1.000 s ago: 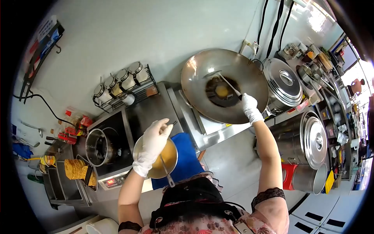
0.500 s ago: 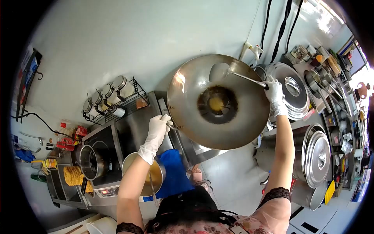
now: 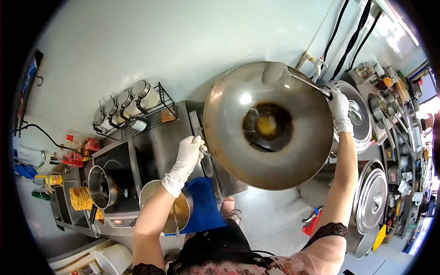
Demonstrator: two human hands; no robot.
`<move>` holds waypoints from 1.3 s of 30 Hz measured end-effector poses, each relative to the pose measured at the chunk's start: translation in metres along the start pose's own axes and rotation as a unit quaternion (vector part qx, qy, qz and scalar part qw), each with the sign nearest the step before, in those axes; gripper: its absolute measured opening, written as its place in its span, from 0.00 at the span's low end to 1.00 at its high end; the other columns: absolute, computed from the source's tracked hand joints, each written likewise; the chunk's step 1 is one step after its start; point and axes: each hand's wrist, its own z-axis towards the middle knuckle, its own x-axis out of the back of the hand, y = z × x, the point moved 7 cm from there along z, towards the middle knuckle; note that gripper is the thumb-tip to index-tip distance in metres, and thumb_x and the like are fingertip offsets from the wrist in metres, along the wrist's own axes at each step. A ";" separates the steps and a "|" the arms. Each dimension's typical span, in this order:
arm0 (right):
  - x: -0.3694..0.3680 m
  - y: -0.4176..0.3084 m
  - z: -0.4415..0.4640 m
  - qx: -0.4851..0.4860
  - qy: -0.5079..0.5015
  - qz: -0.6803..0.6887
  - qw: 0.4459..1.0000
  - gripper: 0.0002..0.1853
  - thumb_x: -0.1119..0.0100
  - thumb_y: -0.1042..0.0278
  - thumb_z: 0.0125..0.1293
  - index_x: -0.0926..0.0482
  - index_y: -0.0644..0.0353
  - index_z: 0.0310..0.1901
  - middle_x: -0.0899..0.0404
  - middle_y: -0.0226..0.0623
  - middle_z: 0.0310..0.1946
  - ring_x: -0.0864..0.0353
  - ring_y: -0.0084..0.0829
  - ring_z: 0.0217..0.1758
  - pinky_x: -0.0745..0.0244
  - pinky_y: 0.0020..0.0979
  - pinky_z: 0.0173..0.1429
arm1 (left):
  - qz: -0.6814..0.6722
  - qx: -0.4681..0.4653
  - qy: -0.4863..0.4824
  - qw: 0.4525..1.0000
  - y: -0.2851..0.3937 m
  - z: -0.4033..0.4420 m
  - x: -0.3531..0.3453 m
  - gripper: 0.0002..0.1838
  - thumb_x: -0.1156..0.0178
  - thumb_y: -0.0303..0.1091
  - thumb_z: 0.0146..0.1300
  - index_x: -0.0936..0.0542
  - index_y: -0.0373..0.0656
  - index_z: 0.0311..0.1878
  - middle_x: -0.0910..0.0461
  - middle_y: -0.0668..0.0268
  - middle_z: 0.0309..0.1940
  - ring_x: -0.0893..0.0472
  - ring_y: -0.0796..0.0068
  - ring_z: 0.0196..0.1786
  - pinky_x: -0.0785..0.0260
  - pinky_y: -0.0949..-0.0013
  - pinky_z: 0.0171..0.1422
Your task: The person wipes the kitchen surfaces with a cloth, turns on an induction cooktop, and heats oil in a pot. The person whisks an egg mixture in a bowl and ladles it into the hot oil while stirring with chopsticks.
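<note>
A large metal wok [image 3: 293,160] fills the middle of the view, with a small pool of yellowish liquid [image 3: 266,125] ringed by dark brown in its bottom. White-gloved, my left hand [image 3: 189,153] is closed round the wok's handle at its left side. My right hand [image 3: 339,107], also gloved, grips the dark handle end of a wok spatula [image 3: 275,73]. The spatula's blade lies near the wok's far rim, above the liquid.
A pot of yellowish liquid [image 3: 184,206] with a ladle stands by my left forearm, beside a blue cloth [image 3: 206,206]. Lidded jars [image 3: 145,94] sit on a wire rack [image 3: 165,103] by the wall. Large lidded pots [image 3: 373,201] stand at right; a saucepan [image 3: 101,183] is at left.
The wok has shifted right in view, along with my right hand and the spatula. The spatula blade sits closer to the far rim. Both grips stay the same.
</note>
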 end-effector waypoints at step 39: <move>0.374 -0.468 -0.010 0.264 0.009 0.029 0.964 0.23 0.47 0.86 0.50 0.24 0.62 0.51 0.20 0.48 0.45 0.21 0.45 0.49 0.27 0.35 0.54 | -0.564 -0.009 0.040 0.825 -0.135 -0.288 0.390 0.15 0.51 0.44 0.70 0.29 0.49 0.27 0.36 0.78 0.15 0.46 0.87 0.12 0.55 0.82 0.15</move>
